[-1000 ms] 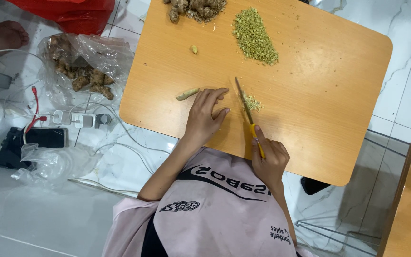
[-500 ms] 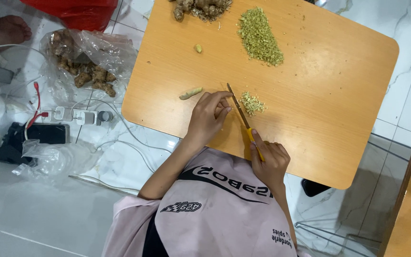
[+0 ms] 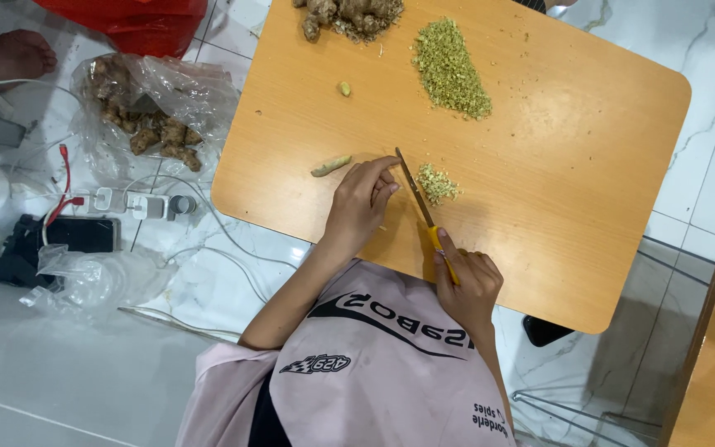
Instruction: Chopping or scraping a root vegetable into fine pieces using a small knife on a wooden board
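Orange wooden tabletop (image 3: pixel 589 165), chopping in progress at frame centre.
Right hand (image 3: pixel 467 280) closed around yellow-handled knife (image 3: pixel 424 207); left hand (image 3: pixel 362 199), fingers curled, beside blade; small pile of chopped greenish root (image 3: pixel 437 182) just right of blade.

Orange wood-grain rounded worktop (image 3: pixel 573 149). Yellow-green chopped heap (image 3: pixel 451 70) + small pale-green pile (image 3: pixel 438 183). Yellow-handled steel knife (image 3: pixel 424 211). Brown knobbly roots in clear plastic bag (image 3: pixel 155 124). Pink apron w/ black stripe (image 3: pixel 382 364). White marbled floor (image 3: pixel 705 190).
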